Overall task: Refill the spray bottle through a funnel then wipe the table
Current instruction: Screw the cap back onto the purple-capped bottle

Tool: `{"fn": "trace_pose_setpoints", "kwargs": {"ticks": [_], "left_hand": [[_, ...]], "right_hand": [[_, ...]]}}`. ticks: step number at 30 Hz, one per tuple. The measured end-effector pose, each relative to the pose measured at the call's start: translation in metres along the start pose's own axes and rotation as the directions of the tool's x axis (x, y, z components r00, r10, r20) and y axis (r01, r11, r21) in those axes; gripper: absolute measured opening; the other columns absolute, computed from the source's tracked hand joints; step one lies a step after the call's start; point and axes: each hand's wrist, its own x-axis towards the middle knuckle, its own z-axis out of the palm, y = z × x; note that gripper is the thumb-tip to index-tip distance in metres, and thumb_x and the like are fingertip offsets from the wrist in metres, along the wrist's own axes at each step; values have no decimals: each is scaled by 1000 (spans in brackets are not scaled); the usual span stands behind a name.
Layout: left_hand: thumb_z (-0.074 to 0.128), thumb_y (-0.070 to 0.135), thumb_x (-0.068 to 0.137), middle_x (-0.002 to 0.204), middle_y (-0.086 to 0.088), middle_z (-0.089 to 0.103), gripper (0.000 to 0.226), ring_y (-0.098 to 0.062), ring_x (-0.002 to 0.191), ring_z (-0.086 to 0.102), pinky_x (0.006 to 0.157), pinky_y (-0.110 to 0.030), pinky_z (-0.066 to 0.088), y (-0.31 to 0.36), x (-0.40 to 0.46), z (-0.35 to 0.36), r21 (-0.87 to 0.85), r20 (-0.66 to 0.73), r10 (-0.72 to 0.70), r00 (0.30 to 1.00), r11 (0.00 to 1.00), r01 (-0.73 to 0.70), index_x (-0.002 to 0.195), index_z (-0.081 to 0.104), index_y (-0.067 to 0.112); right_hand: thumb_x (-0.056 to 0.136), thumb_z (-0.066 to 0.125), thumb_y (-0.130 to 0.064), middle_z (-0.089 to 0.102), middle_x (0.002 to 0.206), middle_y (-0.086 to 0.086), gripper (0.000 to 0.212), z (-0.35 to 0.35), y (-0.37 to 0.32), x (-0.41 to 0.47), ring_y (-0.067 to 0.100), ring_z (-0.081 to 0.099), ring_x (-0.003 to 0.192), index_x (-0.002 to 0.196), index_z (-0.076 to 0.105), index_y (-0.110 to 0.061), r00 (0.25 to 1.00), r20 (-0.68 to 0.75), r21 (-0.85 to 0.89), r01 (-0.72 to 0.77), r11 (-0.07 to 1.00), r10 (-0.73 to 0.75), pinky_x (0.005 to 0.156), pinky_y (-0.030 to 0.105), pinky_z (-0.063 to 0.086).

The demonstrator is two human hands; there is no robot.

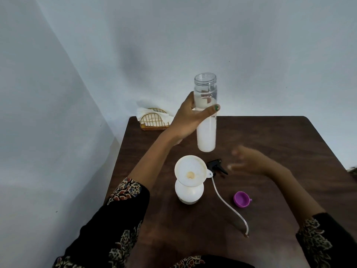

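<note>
left hand (188, 120) grips an uncapped clear bottle (206, 113) upright in the air above the table (270, 142), fingers and thumb wrapped round its middle; white liquid fills its lower part. right hand (249, 161), blurred, hovers over the table with fingers spread and loose, holding nothing. a white funnel (190, 173) sits in the neck of the white spray bottle (189, 192), which stands on the table below the held bottle. the black spray head (217, 166) lies just right of the funnel, its dip tube (228, 206) trailing toward the near edge. a purple cap (241, 198) lies right of the tube. a gold wire napkin holder (153, 119) with white napkins stands at the far left corner.
</note>
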Motion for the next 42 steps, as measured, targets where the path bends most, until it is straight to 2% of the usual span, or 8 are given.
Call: {"fn": "trace_pose_setpoints", "kwargs": {"ticks": [4,14,22,25,28,33,39,42], "left_hand": [[69,31,83,111,4,65,41,-11,102,63,88,-40,55,-3,3,-3,12,-28,-24,999,1000,24,119,52,19],[70,32,83,111,4,65,43,-12,102,62,88,-42,55,-6,0,0,33,-57,-37,998,999,39,119,52,20],[69,31,83,114,1,64,45,-15,103,62,88,-40,55,-7,-1,0,43,-58,-34,998,998,36,121,51,19],[70,33,82,114,2,64,45,-14,104,62,89,-38,54,-9,-2,0,50,-50,-34,998,998,36,121,51,20],[70,33,82,113,2,64,45,-13,102,63,89,-38,54,-12,-2,2,62,-33,-28,999,998,30,121,51,20],[72,34,77,109,0,66,47,-16,97,66,87,-40,56,-12,0,7,41,-2,-22,1000,999,22,117,52,20],[70,28,82,110,0,65,41,-15,96,65,86,-38,55,-9,3,10,86,24,-18,1000,996,16,117,50,20],[69,31,82,109,2,63,40,-14,96,63,86,-38,55,-10,5,11,109,25,-17,1000,994,14,115,49,23]], "right_hand": [[80,68,-42,47,138,8,65,54,49,7,24,50,121,133,40,-15,945,193,-200,-227,953,266,99,35,44],[82,64,-26,45,124,7,38,112,61,-4,26,56,106,115,48,-16,981,-8,-280,-187,942,193,82,34,50],[85,64,-11,65,110,13,10,103,81,-2,24,62,92,94,68,-11,931,-68,166,-345,924,359,77,30,49],[91,55,-3,57,112,24,5,83,73,-8,30,62,80,90,60,-4,868,125,835,-353,421,481,55,35,58],[94,48,-5,51,115,23,14,51,56,-12,34,59,93,105,56,-4,894,263,964,-257,-67,364,51,35,59],[95,45,-17,51,120,23,27,-6,10,-10,38,57,104,118,51,-4,974,132,941,-65,-333,184,61,36,61],[99,40,-16,51,123,23,21,-77,-52,1,43,57,108,109,54,-3,977,-183,943,207,-261,112,78,45,58],[99,40,-9,54,123,15,21,-106,-89,3,33,55,114,100,61,-13,853,-515,846,490,209,88,85,37,56]]}}
